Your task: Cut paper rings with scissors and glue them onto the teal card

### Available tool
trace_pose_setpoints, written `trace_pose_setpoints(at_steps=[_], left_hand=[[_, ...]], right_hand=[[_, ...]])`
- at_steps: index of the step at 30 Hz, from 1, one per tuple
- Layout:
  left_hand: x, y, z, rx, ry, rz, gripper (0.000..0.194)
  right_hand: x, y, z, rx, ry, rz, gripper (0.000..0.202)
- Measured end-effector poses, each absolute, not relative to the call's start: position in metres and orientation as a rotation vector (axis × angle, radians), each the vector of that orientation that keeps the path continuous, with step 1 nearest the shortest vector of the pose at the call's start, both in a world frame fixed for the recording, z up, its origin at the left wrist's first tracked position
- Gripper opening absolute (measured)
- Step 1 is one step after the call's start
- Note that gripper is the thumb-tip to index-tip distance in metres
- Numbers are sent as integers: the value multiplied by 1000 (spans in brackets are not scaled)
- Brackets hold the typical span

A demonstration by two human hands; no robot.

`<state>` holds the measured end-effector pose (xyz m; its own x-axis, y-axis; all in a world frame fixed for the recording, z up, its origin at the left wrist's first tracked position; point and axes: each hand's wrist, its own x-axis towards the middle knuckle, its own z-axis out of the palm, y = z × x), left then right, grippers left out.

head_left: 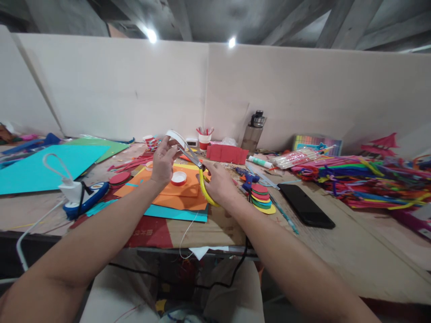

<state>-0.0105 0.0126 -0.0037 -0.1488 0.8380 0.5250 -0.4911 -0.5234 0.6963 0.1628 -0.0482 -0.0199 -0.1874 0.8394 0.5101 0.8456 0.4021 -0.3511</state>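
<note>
My left hand (164,160) is closed on a thin white strip (177,137) that curves up above its fingers. My right hand (218,181) grips scissors with yellow handles (206,190); their metal blades point up and left, meeting the strip beside my left fingertips. Below the hands lie orange sheets (164,199) with a small red and white round lid (178,178) on them. A turquoise sheet (188,212) shows under the orange ones. Whether the blades touch the strip is hard to tell.
Right of my hands are a blue glue gun (249,178), coloured discs (261,197), a black phone (305,205) and bundled pipe cleaners (367,179). Behind stand a bottle (252,134) and a red and white cup (204,140). At left are a large turquoise sheet (30,168) and a power strip (85,202).
</note>
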Motion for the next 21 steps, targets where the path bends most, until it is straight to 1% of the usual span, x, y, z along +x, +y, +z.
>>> trace_pose_setpoints(at_steps=[6,13,21], left_hand=[[-12,13,-3,1165,433,1814,28],[-11,11,-2,1144,448,1829,32],[-9,10,2,1133,470,1910,29]], right_hand=[[163,-49,-19,-1419,-2017,3,43],[163,-46,-22,-1382,-2005,27,41],[162,-46,-21,-1388,-2001,20,41]])
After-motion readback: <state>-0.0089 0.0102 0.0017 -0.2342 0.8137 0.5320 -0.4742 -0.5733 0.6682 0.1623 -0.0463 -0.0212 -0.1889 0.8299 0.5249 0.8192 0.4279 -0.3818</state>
